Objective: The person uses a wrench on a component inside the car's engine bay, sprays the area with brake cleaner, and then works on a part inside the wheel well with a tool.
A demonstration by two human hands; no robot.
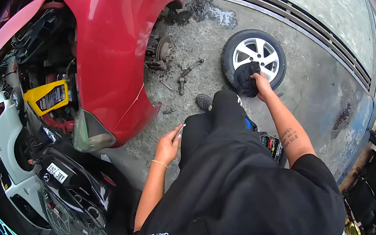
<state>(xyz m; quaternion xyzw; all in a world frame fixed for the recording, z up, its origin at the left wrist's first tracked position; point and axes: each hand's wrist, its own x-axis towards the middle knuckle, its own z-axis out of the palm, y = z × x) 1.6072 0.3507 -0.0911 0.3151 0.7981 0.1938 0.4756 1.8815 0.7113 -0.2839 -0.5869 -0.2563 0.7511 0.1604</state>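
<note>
My right hand [262, 85] is closed on a bunched black cloth [246, 79], possibly a cap, held in front of a wheel [259, 56]. The wheel has a silver rim and a black tyre and lies flat on the floor. Beside my thigh, my left hand [168, 146] is closed around a small thin, light-coloured stick [180, 130], too small to name. To the left stands a red car [114, 56], with a bare brake disc [163, 48] showing in its wheel arch.
Between the car and the wheel, a ratchet-like tool [191, 67] and a small metal bar [166, 85] lie on the concrete. A yellow oil bottle [48, 98] sits in the engine bay. A floor grate [297, 14] crosses the upper right. Behind my leg is a tool case [272, 144].
</note>
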